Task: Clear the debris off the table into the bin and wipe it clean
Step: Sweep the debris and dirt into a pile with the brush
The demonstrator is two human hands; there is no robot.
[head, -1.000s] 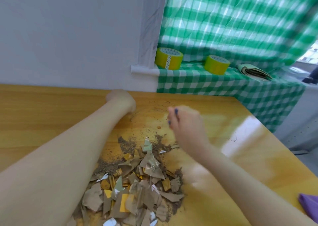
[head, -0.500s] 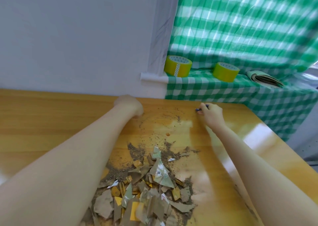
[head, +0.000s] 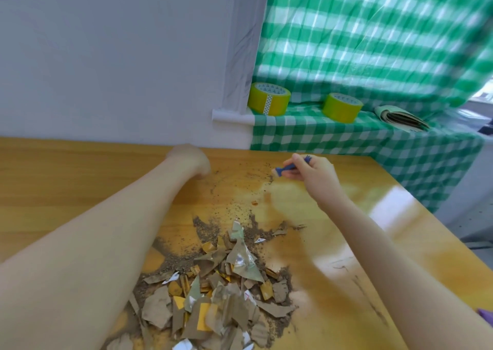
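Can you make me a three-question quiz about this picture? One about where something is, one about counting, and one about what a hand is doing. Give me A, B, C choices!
1. Where is the pile of scraps?
A. On the wooden table, between the two arms
B. On a chair
C. On the floor

2. How many yellow tape rolls are there?
A. One
B. Two
C. Four

3. What is the right hand doing?
A. Lying flat and empty
B. Lifting a cup
C. Holding a small blue brush

Answers:
1 A: the scraps lie on the wood between the forearms.
2 B: two rolls sit side by side on the checked cloth.
3 C: its fingers curl round the brush handle.
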